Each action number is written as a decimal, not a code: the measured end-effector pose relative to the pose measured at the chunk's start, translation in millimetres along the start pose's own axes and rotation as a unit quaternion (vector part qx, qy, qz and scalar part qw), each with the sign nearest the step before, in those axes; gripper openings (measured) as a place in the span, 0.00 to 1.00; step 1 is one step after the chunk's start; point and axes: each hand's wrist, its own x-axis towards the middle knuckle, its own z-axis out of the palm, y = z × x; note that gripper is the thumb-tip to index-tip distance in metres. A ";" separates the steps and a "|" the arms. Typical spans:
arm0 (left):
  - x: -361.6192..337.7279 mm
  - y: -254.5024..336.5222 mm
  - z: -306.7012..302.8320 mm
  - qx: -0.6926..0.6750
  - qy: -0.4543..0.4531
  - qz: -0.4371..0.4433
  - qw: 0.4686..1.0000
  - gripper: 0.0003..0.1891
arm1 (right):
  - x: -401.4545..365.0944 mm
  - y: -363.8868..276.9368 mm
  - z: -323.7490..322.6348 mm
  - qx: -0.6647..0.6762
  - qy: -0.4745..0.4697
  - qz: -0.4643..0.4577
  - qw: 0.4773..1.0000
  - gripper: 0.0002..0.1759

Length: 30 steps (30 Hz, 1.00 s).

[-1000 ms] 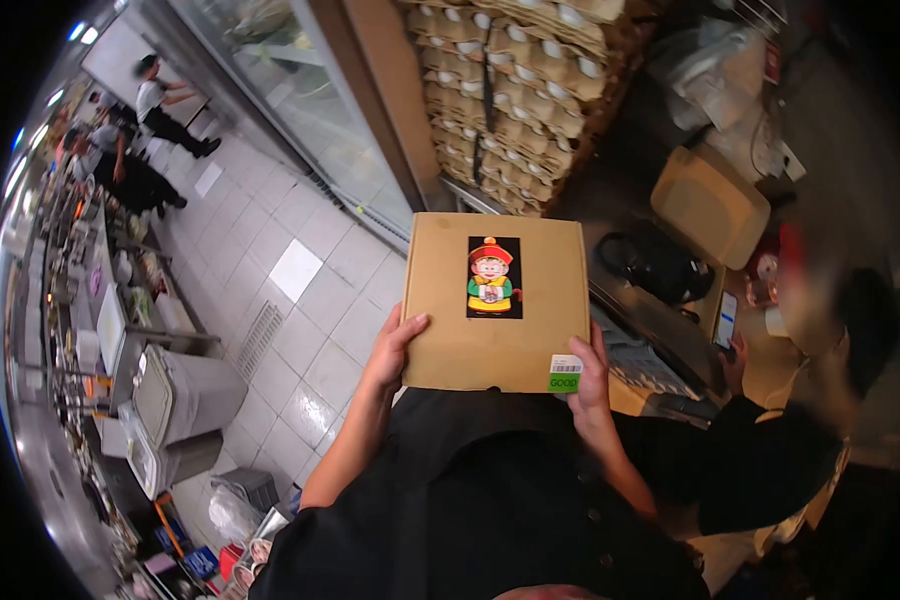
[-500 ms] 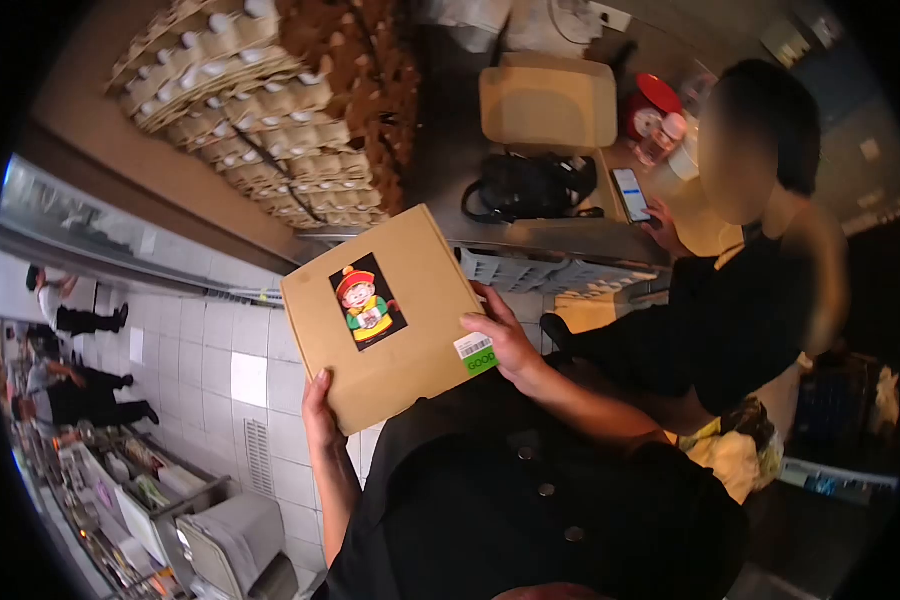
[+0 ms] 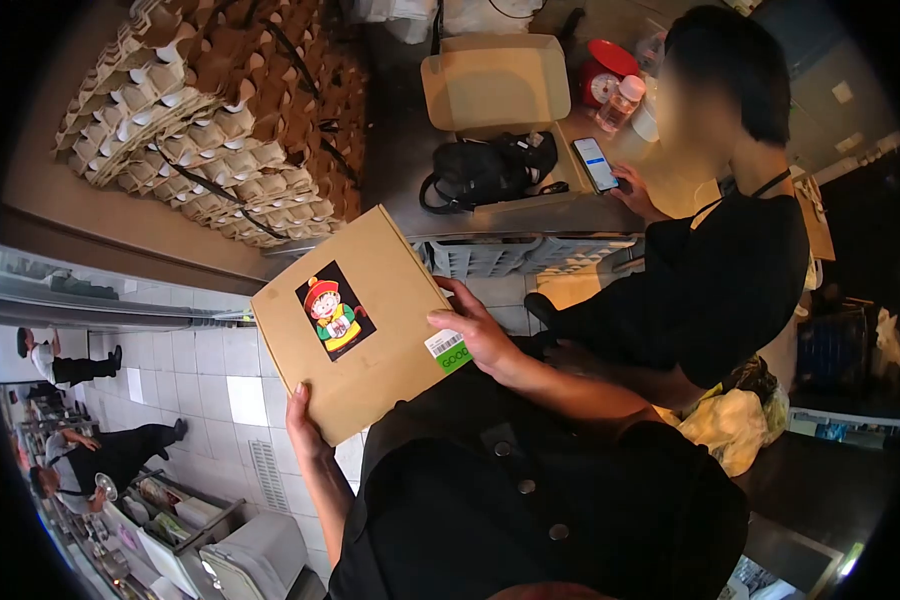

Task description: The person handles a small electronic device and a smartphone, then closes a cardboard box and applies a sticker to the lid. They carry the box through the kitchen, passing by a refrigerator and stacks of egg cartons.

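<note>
Currently the right hand (image 3: 480, 335) is clamping its grip on the near edge of the cardboard box (image 3: 390, 290), thumb lying on top beside the barcode label (image 3: 448, 350). The left hand (image 3: 305, 425) is gripping the lower corner, mostly from beneath. The box is being held flat-ish but tilted, chest-high, over the tiled floor (image 3: 220, 360), cartoon sticker (image 3: 335, 320) facing up. Ahead, a worktop (image 3: 400, 150) is carrying a black bag (image 3: 485, 170), with egg trays (image 3: 210, 130) stacked beside it. Risk: only edge holds, so the tilt could be letting the box slip. The co-worker (image 3: 720, 270) standing close with a phone (image 3: 595, 163) could bump it.
</note>
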 end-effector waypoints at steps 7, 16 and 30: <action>0.9 -0.9 -1.1 -0.009 -0.002 0.000 1.000 0.31 | 1.9 1.5 -2.0 0.001 -0.005 -0.008 1.000 0.38; -0.3 -1.7 1.7 -0.008 0.014 -0.004 1.000 0.29 | -0.4 -8.2 -2.4 -0.042 -0.007 0.016 0.999 0.37; -1.5 -4.5 4.0 -0.001 0.018 -0.009 1.000 0.30 | 0.9 2.0 -11.3 -0.032 0.005 -0.004 0.999 0.41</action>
